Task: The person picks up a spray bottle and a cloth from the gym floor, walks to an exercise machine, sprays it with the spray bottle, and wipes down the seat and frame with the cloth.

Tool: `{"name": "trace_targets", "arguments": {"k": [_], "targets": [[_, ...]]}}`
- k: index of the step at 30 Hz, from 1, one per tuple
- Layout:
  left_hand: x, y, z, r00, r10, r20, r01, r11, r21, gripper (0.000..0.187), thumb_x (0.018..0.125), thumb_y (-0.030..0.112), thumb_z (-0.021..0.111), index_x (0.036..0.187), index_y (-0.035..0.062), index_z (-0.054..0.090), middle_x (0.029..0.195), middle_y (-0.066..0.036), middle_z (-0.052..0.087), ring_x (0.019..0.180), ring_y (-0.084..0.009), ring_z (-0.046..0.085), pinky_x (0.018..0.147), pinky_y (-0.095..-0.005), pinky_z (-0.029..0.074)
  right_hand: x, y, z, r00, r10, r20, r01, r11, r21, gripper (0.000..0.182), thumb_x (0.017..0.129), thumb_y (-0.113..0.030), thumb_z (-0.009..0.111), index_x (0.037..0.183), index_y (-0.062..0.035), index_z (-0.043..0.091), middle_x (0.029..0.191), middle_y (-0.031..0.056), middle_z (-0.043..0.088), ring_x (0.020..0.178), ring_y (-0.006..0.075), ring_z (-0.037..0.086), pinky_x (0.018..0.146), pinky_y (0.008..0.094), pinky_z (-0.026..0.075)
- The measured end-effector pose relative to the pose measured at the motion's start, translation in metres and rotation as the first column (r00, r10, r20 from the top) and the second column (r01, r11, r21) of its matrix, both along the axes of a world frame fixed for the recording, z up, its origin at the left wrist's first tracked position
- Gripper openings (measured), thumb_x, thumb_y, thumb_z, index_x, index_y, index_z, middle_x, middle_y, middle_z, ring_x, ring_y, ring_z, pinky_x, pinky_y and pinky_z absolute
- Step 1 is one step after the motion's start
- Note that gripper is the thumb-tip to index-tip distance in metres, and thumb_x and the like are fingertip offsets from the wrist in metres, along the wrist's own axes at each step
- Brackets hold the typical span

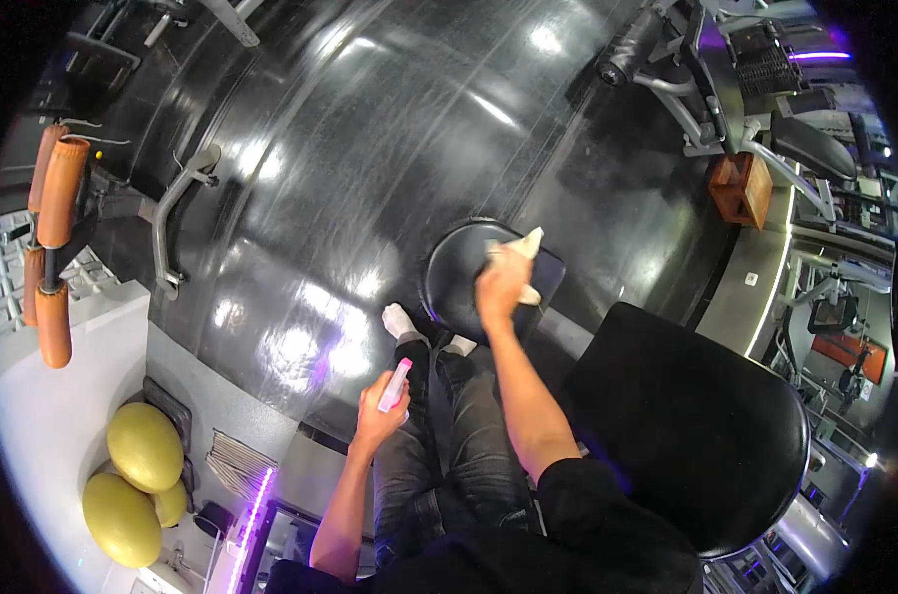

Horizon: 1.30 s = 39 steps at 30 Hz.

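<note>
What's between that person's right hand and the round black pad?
A pale cloth: in the head view, it pokes out from under the right hand, above the round black pad.

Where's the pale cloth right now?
In the head view, the pale cloth is a little right of and above the middle, in the person's right grip, over the round black pad.
</note>
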<state>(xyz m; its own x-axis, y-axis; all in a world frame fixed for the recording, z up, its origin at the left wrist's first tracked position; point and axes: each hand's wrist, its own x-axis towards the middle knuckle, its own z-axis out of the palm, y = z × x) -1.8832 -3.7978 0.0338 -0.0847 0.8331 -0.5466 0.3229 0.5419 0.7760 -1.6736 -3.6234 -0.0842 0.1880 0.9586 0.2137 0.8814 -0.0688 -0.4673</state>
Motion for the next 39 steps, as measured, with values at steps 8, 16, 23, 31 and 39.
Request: {"name": "trace_targets", "arguments": {"k": [8, 16, 23, 31, 39], "targets": [[-0.001, -0.003, -0.003, 0.999, 0.045, 0.031, -0.047, 0.995, 0.085, 0.015, 0.076, 0.004, 0.064, 0.091, 0.0027, 0.061, 0.075, -0.011, 0.066, 0.071, -0.0232, 0.068, 0.067, -0.0325, 0.051, -0.01, 0.069, 0.008, 0.912, 0.405, 0.062, -0.359, 0.862, -0.359, 0.018, 0.083, -0.015, 0.056, 0.097, -0.0113, 0.067, 0.096, 0.0161, 0.057, 0.089, 0.0347, 0.057, 0.075, 0.0448, 0.048], [-0.003, -0.014, -0.004, 0.991, 0.103, 0.083, -0.109, 0.992, 0.071, 0.009, 0.079, 0.005, 0.064, 0.087, 0.0029, 0.06, 0.074, -0.009, 0.064, 0.071, -0.0161, 0.066, 0.067, -0.0302, 0.051, 0.065, 0.052, 0.022, 0.916, -0.386, 0.108, 0.398, 0.844, -0.359, 0.032, 0.084, -0.014, 0.059, 0.115, -0.0213, 0.062, 0.116, 0.0159, 0.049, 0.105, 0.0353, 0.053, 0.088, 0.0445, 0.045], [-0.001, -0.013, -0.016, 0.995, 0.078, 0.066, -0.084, 0.992, 0.09, 0.011, 0.076, 0.001, 0.064, 0.086, 0.0015, 0.058, 0.073, -0.011, 0.065, 0.067, -0.0238, 0.067, 0.061, -0.033, 0.051, 0.043, -0.008, 0.008, 0.898, -0.393, 0.197, 0.433, 0.867, -0.247, 0.043, 0.087, -0.035, 0.058, 0.126, -0.0159, 0.054, 0.129, 0.0206, 0.041, 0.118, 0.0368, 0.043, 0.095, 0.0512, 0.034], [0.009, -0.003, -0.031, 0.991, 0.016, 0.131, -0.015, 1.0, -0.01, 0.008, 0.081, 0.002, 0.062, 0.089, 0.0017, 0.06, 0.072, -0.006, 0.06, 0.066, -0.0111, 0.058, 0.062, -0.0282, 0.047, -0.044, 0.012, 0.026, 0.874, 0.469, -0.125, -0.479, 0.876, -0.064, 0.025, 0.081, -0.007, 0.053, 0.103, -0.009, 0.064, 0.103, 0.0149, 0.062, 0.096, 0.0349, 0.058, 0.086, 0.0437, 0.045], [0.005, 0.032, -0.015, 0.988, -0.016, 0.155, 0.014, 1.0, 0.015, 0.006, 0.084, 0.003, 0.062, 0.09, 0.0016, 0.059, 0.075, -0.006, 0.061, 0.07, -0.0096, 0.058, 0.064, -0.0265, 0.047, 0.052, 0.032, 0.016, 0.993, -0.055, 0.103, 0.064, 0.995, -0.082, 0.03, 0.078, -0.005, 0.058, 0.107, -0.0111, 0.064, 0.095, 0.0145, 0.06, 0.088, 0.0352, 0.056, 0.077, 0.0449, 0.044]]}}
